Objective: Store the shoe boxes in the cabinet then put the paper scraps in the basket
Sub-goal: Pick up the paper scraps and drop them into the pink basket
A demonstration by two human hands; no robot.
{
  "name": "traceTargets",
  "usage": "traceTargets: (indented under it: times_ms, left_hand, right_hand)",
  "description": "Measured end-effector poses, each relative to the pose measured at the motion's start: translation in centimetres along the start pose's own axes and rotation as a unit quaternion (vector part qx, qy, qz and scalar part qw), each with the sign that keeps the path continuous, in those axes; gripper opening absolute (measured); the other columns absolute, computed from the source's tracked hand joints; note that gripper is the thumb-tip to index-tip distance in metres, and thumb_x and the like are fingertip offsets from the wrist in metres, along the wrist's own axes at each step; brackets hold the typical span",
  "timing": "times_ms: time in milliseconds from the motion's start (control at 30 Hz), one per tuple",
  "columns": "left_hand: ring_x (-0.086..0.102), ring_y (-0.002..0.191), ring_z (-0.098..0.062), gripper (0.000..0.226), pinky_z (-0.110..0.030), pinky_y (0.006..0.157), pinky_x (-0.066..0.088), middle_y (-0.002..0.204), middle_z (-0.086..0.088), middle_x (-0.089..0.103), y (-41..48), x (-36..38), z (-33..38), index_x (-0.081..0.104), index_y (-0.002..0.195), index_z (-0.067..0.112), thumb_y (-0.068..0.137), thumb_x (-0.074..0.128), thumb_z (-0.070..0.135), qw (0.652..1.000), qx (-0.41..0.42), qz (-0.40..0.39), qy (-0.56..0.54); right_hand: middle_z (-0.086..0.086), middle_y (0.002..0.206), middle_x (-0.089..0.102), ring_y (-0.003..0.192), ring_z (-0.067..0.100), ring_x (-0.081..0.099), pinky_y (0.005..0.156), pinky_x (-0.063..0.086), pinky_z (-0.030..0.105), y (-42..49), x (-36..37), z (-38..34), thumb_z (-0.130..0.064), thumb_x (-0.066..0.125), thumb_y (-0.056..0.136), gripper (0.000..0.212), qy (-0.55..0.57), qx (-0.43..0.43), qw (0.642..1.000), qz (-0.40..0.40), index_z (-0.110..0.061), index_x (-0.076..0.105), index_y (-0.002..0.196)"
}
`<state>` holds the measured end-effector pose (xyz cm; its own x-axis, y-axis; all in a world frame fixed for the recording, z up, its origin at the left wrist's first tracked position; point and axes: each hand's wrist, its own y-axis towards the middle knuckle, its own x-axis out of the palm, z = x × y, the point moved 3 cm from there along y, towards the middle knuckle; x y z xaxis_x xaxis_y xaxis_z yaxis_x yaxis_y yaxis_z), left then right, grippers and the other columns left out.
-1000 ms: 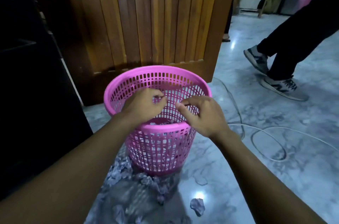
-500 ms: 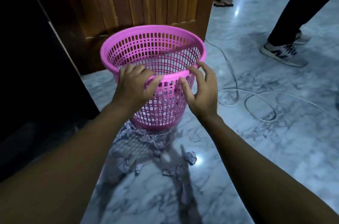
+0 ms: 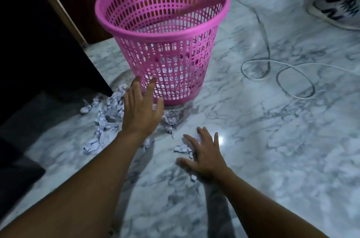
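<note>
1. A pink basket (image 3: 161, 39) stands upright on the marble floor (image 3: 272, 150), with paper showing through its lower holes.
2. Paper scraps (image 3: 109, 119) lie heaped beside its base.
3. The left hand (image 3: 141, 110) hovers over them, fingers straight.
4. The right hand (image 3: 204, 155) is spread over a few scraps nearer the person.
5. A white cable (image 3: 276, 74) loops to the right.

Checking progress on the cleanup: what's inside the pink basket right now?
Through the mesh of the pink basket, crumpled paper scraps show near its bottom. The near wall covers most of the pile, so how many cannot be told.
</note>
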<state>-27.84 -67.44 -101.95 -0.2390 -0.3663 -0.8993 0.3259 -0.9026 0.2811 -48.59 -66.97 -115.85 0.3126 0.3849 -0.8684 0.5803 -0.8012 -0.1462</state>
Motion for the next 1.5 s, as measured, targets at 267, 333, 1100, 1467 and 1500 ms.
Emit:
traceTargets:
  times_ms: [267, 333, 1100, 1467, 1500]
  left_hand:
    - [0.004, 0.148, -0.033, 0.064, -0.047, 0.117, 0.012, 0.160, -0.014, 0.003, -6.3, 4.8, -4.7, 0.022, 0.152, 0.028, 0.096, 0.049, 0.044, 0.968, -0.157, -0.195, 0.018]
    - [0.004, 0.148, -0.034, 0.064, -0.048, 0.117, 0.012, 0.160, -0.016, 0.003, -6.9, 5.5, -5.5, 0.024, 0.152, 0.029, 0.095, 0.050, 0.044, 0.964, -0.174, -0.199, 0.035]
    - [0.042, 0.108, -0.033, 0.038, -0.042, 0.084, 0.041, 0.118, -0.013, 0.044, -8.6, 10.6, -5.3, 0.051, 0.117, 0.013, 0.085, 0.047, -0.007, 0.972, -0.112, -0.181, 0.101]
    - [0.050, 0.106, -0.032, 0.017, -0.043, 0.075, 0.044, 0.114, -0.013, 0.047, -8.0, 8.5, -7.5, 0.052, 0.110, 0.009, 0.099, 0.038, 0.007, 0.978, -0.173, -0.111, 0.036]
    - [0.050, 0.105, -0.033, 0.017, -0.044, 0.074, 0.043, 0.113, -0.014, 0.048, -7.8, 8.1, -7.8, 0.053, 0.109, 0.008, 0.100, 0.038, 0.010, 0.980, -0.174, -0.089, 0.028]
  right_hand:
    - [0.006, 0.102, 0.058, 0.091, 0.029, 0.053, 0.078, 0.041, 0.038, 1.3, 0.2, -0.1, -0.035, 0.039, 0.079, 0.038, 0.024, -0.048, 0.998, 0.042, -0.014, 0.063, 0.101]
    - [0.011, 0.083, 0.064, 0.073, 0.029, 0.057, 0.071, 0.045, 0.041, 1.3, -1.6, -0.9, -0.035, 0.033, 0.077, 0.038, 0.114, -0.015, 0.993, 0.024, -0.011, 0.058, 0.091]
    - [-0.002, 0.090, 0.058, 0.079, 0.023, 0.055, 0.066, 0.041, 0.036, -1.9, 1.8, -0.7, -0.039, 0.044, 0.096, 0.026, -0.031, -0.085, 0.992, 0.088, -0.023, 0.064, 0.094]
    - [0.018, 0.094, 0.067, 0.086, 0.031, 0.063, 0.065, 0.035, 0.032, 8.5, -3.2, -4.3, -0.029, 0.060, 0.096, 0.026, 0.123, -0.054, 0.989, 0.068, -0.004, 0.066, 0.096]
    - [0.018, 0.098, 0.066, 0.089, 0.032, 0.062, 0.068, 0.041, 0.035, 9.7, -3.0, -5.2, -0.029, 0.060, 0.096, 0.027, 0.104, -0.074, 0.989, 0.071, -0.003, 0.066, 0.099]
